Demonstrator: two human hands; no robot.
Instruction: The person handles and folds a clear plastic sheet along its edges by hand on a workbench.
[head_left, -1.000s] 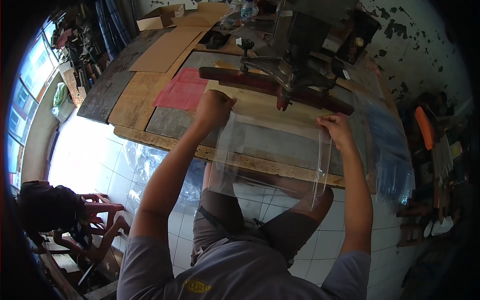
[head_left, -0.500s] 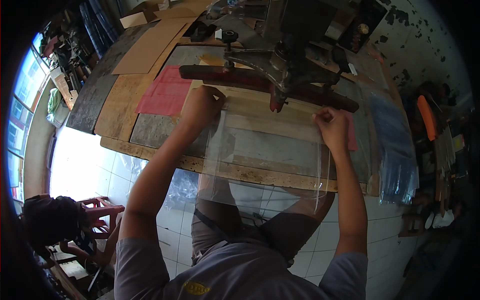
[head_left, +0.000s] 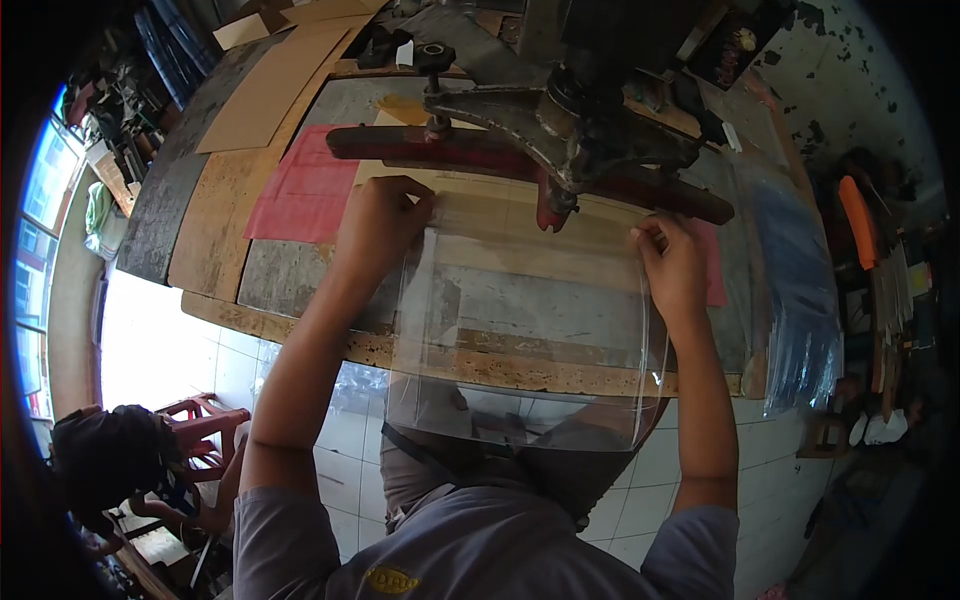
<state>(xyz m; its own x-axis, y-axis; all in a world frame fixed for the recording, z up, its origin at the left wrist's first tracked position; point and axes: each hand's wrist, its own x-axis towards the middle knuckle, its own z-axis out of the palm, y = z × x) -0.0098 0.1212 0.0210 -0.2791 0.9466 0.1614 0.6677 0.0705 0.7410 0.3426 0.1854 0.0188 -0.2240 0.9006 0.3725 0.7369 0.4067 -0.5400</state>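
Note:
A clear plastic sheet (head_left: 530, 360) stretches between my two hands, over the table and past its front edge above my lap. My left hand (head_left: 385, 220) pinches the sheet near its upper left corner, fingers closed. At the upper right corner my right hand (head_left: 672, 265) grips it between thumb and fingertips. Just beyond my hands is the long dark red bar (head_left: 450, 155) of a press, mounted on a metal bracket (head_left: 560, 130). Under the bar lies a yellowish sheet (head_left: 500, 190). Whether the plastic's far edge touches the bar I cannot tell.
Red sheets (head_left: 300, 195) lie left of the bar. Cardboard (head_left: 275, 90) covers the table's left side. A stack of clear plastic (head_left: 800, 300) hangs over the right edge. Another person (head_left: 125, 460) is low at the left, beside a red stool (head_left: 205, 430).
The view has shifted a little, so the bar looks nearer and wider. Both hands keep hold of the plastic sheet, whose lower edge now appears lower in view.

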